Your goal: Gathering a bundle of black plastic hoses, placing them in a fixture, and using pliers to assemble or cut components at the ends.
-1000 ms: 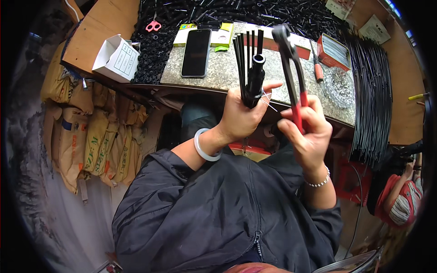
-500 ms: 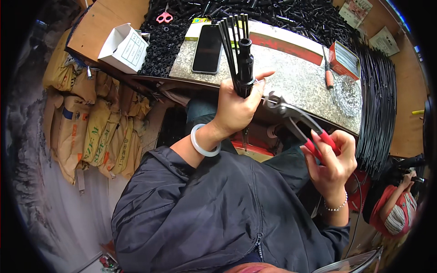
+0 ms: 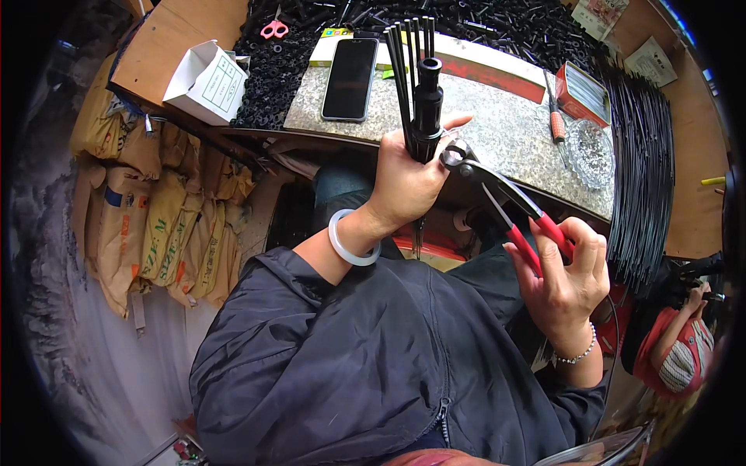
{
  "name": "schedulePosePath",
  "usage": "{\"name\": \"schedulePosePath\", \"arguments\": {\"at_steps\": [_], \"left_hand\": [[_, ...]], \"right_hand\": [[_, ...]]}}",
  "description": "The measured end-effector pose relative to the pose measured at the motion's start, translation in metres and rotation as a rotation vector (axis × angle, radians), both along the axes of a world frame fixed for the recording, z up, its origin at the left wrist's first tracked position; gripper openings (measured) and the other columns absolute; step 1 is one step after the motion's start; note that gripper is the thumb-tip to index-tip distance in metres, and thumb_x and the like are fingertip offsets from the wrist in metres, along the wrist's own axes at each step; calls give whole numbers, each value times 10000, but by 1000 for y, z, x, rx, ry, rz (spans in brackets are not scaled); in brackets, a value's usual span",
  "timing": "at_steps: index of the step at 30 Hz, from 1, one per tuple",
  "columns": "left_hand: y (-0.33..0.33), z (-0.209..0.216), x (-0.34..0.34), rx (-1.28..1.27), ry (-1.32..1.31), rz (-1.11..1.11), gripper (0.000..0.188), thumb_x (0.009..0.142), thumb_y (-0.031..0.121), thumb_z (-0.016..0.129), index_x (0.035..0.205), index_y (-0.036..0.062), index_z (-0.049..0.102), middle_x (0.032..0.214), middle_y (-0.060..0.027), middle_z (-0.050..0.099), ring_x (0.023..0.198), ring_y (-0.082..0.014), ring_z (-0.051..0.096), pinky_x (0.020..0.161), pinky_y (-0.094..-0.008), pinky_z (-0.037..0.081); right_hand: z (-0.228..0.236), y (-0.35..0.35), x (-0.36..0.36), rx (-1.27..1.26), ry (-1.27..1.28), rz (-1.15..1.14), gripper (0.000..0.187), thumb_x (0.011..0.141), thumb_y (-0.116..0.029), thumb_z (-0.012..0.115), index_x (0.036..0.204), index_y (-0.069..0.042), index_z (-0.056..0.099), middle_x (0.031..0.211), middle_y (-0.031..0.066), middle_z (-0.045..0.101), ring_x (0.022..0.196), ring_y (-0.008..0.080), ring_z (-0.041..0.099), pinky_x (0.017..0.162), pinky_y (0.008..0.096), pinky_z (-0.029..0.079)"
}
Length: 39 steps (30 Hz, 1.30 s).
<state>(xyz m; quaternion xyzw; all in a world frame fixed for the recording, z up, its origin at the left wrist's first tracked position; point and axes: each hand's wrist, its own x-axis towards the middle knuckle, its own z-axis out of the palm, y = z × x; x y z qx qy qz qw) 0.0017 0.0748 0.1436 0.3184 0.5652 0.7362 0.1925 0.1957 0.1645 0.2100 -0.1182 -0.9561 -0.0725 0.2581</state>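
My left hand (image 3: 408,182) is closed around a black tubular part (image 3: 428,101) and a bundle of thin black rods (image 3: 398,74) that fan upward beside it. A thin pale wire shows at the tube's lower end, by my fingers. In my right hand (image 3: 567,276) are pincers with red handles (image 3: 527,250), the handles spread apart. Their metal jaws (image 3: 454,154) sit right at the wire, beside my left fingers; whether they grip it I cannot tell. The lower ends of the rods are mostly hidden by my left hand.
On the speckled worktop (image 3: 497,136) lie a phone (image 3: 350,80), an orange-handled tool (image 3: 557,124), a clear glass dish (image 3: 590,155) and a red box (image 3: 583,95). Black parts (image 3: 482,46) heap behind; long black rods (image 3: 641,171) stack at right. Pink scissors (image 3: 273,29) and a white carton (image 3: 208,84) are left.
The pincers have moved left, their jaws now closer to the black tube. Their handles are spread wider. My left hand with the tube and rods has shifted slightly right.
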Motion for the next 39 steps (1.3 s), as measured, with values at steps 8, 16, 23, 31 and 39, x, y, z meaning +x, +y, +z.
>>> {"name": "schedulePosePath", "arguments": {"at_steps": [8, 16, 23, 31, 39], "left_hand": [[-11, 0, -1, 126, 54, -121, 160, 835, -37, 539, 947, -59, 651, 774, -27, 645, 592, -19, 448, 528, -210, 389], [-20, 8, 8, 93, 6, -224, 256, 832, -41, 555, 1075, -46, 635, 665, 25, 502, 607, -35, 435, 549, -205, 387], [-20, 8, 5, 30, 227, -216, 246, 849, 20, 582, 1086, -18, 639, 649, 21, 495, 594, -51, 439, 543, -222, 385], [-12, 1, 4, 65, 374, -133, 269, 828, -44, 567, 1080, -1, 648, 624, 31, 444, 571, -44, 418, 513, -227, 364], [-8, -3, 6, 126, 306, -205, 239, 886, 4, 542, 1107, -5, 633, 646, 62, 502, 562, -3, 395, 491, -185, 304]], "right_hand": [[-4, 3, 5, -96, -76, 155, 255, 774, -233, 684, 728, -31, 536, 934, 149, 573, 639, 242, 530, 540, 319, 440], [-12, 7, 4, -2199, -720, 179, 460, 684, 44, 740, 990, -40, 406, 574, 27, 507, 426, 114, 492, 406, 241, 404], [-15, 12, 19, -1509, -442, 382, 352, 758, 81, 602, 1083, 58, 471, 670, 121, 597, 507, 195, 581, 461, 278, 464], [-25, 13, 9, -494, -66, 270, 513, 738, 50, 633, 1209, -1, 434, 851, 156, 541, 754, 279, 593, 664, 352, 482], [-27, 6, 7, -1087, -366, 258, 742, 768, -41, 672, 1378, -5, 250, 924, 110, 556, 752, 171, 540, 712, 276, 456]]}}
